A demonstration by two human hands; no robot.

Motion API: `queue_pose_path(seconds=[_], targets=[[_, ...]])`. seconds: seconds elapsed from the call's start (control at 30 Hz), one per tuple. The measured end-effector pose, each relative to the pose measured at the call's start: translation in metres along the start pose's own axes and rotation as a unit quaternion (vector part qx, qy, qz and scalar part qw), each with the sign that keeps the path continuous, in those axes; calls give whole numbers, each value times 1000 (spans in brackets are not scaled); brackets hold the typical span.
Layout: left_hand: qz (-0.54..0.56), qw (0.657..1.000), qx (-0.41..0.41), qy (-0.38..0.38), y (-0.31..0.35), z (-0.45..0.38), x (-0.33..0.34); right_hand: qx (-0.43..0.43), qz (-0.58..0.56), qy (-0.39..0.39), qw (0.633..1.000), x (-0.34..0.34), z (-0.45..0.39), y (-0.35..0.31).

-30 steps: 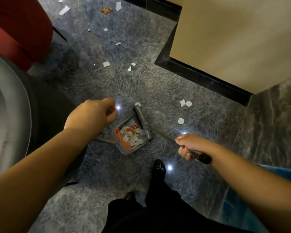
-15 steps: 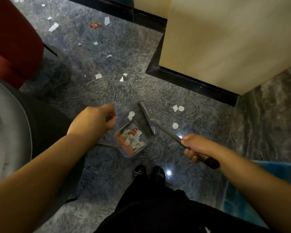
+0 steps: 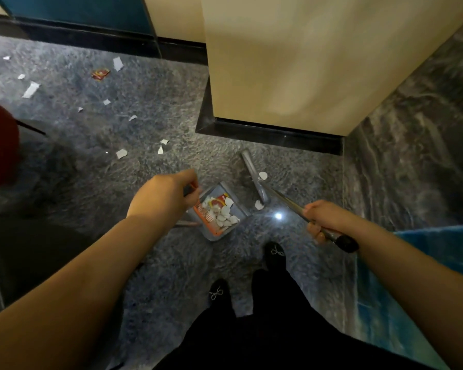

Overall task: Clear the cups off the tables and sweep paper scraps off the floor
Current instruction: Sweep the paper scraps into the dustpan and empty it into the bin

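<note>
I see the left hand (image 3: pixel 164 196) with fingers curled tight around the top of the dustpan handle; only a short dark stub with an orange edge shows past the knuckles. The dustpan (image 3: pixel 219 212) sits on the floor just right of that hand: a grey boxy plastic pan with an orange toothed strip along one inner edge. Inside it lies a heap of white torn paper scraps (image 3: pixel 224 215) and one red-and-yellow printed wrapper.

The right hand (image 3: pixel 323 219) is wrapped round the broom handle (image 3: pixel 292 206), a thin shiny metal rod ending in a black grip behind the hand. The broom head (image 3: pixel 252 174) is a narrow grey bar, lying on the floor just right of the pan mouth. Two rounded white scraps sit against it, one near its middle, one at its near end.

The floor (image 3: pixel 150 92) is glossy, mottled grey stone, with a bright light reflection by the broom rod. Loose white scraps (image 3: pixel 121 153) lie scattered to the upper left, irregular and strip-shaped, plus a small red wrapper (image 3: pixel 100 74). A smooth cream pillar (image 3: pixel 305 62) with a black base stands beyond the broom. Black shoes (image 3: pixel 274 253) with small bows stand near the pan.
</note>
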State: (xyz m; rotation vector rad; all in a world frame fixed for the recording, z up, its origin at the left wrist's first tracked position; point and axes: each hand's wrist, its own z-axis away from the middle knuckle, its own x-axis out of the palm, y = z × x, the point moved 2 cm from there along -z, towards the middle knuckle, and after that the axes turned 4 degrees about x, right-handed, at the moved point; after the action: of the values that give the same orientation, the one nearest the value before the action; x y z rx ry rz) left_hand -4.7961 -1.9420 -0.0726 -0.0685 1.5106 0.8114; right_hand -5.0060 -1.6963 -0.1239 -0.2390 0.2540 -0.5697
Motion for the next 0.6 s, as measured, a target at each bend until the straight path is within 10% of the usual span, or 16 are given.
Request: queue_pose_path(seconds=[0.6], targets=[[-43,998,-39,-40,42,-126,21,-18,296,-2,955,-119,-105,-87]])
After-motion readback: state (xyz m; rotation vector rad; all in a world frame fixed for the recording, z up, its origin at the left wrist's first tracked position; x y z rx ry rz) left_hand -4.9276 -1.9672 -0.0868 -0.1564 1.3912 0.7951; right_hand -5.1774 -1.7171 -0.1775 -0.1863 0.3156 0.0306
